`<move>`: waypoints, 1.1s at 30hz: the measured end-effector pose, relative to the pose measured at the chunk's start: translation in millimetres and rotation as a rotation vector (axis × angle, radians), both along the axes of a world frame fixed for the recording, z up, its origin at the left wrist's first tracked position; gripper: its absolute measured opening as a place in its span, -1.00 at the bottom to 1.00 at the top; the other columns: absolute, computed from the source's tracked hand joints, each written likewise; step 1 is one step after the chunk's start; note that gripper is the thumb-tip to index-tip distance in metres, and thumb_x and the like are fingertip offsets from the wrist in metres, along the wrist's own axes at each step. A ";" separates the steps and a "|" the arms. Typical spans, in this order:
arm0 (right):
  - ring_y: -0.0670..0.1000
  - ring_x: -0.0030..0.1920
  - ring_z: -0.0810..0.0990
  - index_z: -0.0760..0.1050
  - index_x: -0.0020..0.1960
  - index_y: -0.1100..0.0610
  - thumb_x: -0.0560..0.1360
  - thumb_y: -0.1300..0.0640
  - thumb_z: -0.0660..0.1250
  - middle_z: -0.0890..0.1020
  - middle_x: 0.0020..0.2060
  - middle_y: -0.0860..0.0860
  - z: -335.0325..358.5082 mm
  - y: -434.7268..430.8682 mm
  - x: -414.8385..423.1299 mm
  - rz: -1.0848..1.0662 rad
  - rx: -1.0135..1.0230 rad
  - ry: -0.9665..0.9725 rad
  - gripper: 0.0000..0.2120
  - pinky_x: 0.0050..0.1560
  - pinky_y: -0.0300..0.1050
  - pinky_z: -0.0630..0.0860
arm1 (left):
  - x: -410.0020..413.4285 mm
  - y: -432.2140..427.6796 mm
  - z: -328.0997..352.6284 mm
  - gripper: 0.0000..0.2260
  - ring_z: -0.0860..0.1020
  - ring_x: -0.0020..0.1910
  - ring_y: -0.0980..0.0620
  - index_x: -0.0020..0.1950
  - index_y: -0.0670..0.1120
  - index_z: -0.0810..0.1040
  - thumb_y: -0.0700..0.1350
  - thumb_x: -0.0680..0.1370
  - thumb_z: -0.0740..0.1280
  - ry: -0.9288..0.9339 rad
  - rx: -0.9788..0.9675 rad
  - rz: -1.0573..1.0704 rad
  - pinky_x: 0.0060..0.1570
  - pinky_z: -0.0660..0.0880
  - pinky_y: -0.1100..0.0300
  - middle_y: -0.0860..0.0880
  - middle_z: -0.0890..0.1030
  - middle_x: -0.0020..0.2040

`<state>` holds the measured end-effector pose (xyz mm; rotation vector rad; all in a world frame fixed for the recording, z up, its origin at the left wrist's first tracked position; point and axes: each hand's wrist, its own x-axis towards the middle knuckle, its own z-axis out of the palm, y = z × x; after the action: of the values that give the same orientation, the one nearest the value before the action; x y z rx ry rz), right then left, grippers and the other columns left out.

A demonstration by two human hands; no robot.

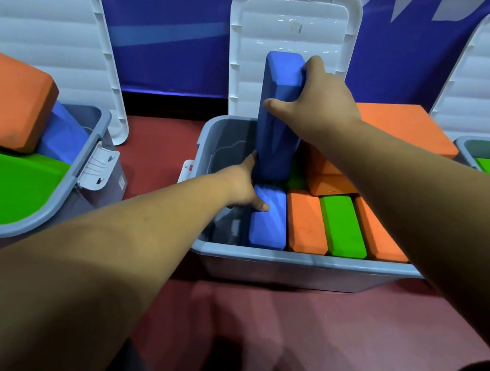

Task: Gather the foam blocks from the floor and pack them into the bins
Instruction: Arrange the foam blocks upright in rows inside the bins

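Note:
A tall blue foam block (276,122) stands on end inside the middle grey bin (290,260). My right hand (318,99) grips its upper part, thumb across the near face. My left hand (245,182) is at the block's lower left edge, its thumb lying on a second blue block (268,226) that sits on edge in the bin. Beside that one stand an orange block (306,224), a green block (343,226) and another orange block (378,234). More orange blocks (405,126) are piled at the bin's back right.
A left bin (67,189) holds orange, blue and green blocks. A right bin (466,143) shows green blocks. White lids (295,25) lean on the blue wall behind each bin. Red floor (314,326) lies in front.

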<state>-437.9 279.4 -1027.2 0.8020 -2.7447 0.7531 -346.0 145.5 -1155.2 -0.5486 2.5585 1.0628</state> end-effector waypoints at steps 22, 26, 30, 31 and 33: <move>0.22 0.27 0.42 0.42 0.35 0.14 0.35 -0.38 0.49 0.47 0.24 0.11 -13.0 -3.4 -8.9 0.197 0.746 0.172 -0.19 0.22 0.14 0.40 | 2.4 -11.4 -2.7 0.17 0.67 0.15 -0.09 0.66 0.18 0.07 0.10 0.21 0.70 -0.058 0.043 -0.010 0.18 0.64 -0.11 0.01 0.60 0.31; 0.20 0.32 0.41 0.47 0.28 0.02 0.42 -0.30 0.43 0.52 0.22 0.07 -23.8 5.9 -14.3 0.238 0.938 0.158 -0.42 0.31 0.15 0.33 | 3.8 -16.2 -5.2 0.07 0.70 0.11 -0.09 0.67 0.10 0.13 0.04 0.31 0.68 -0.067 0.108 -0.026 0.14 0.67 -0.11 -0.02 0.65 0.17; 0.17 0.30 0.40 0.54 0.15 -0.04 0.51 -0.17 0.31 0.56 0.15 0.02 -27.2 2.0 -18.8 0.236 1.019 0.159 -0.70 0.33 0.19 0.25 | 4.2 -15.2 -4.9 -0.10 0.73 0.08 -0.09 0.65 0.01 0.22 -0.09 0.43 0.63 -0.058 0.232 0.028 0.17 0.66 -0.07 -0.10 0.70 0.14; 0.17 0.29 0.39 0.55 0.15 -0.05 0.52 -0.15 0.30 0.57 0.14 0.01 -25.0 1.3 -20.0 0.232 1.028 0.143 -0.72 0.34 0.20 0.25 | 3.8 -15.0 -4.8 -0.16 0.74 0.02 -0.08 0.63 0.03 0.24 -0.13 0.45 0.59 -0.051 0.293 0.075 0.16 0.67 -0.07 -0.14 0.71 0.13; 0.16 0.36 0.36 0.54 0.25 -0.12 0.51 -0.14 0.33 0.56 0.21 -0.02 -22.3 3.6 -24.6 0.248 1.044 0.109 -0.67 0.37 0.23 0.23 | 3.7 -13.0 -4.8 -0.29 0.74 -0.02 -0.11 0.54 0.04 0.31 -0.19 0.44 0.51 -0.056 0.423 0.178 0.11 0.68 -0.09 -0.22 0.69 0.16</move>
<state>-462.5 283.0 -1049.5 1.2861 -2.8400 -0.7881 -342.3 132.4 -1160.0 -0.6840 2.1727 1.5712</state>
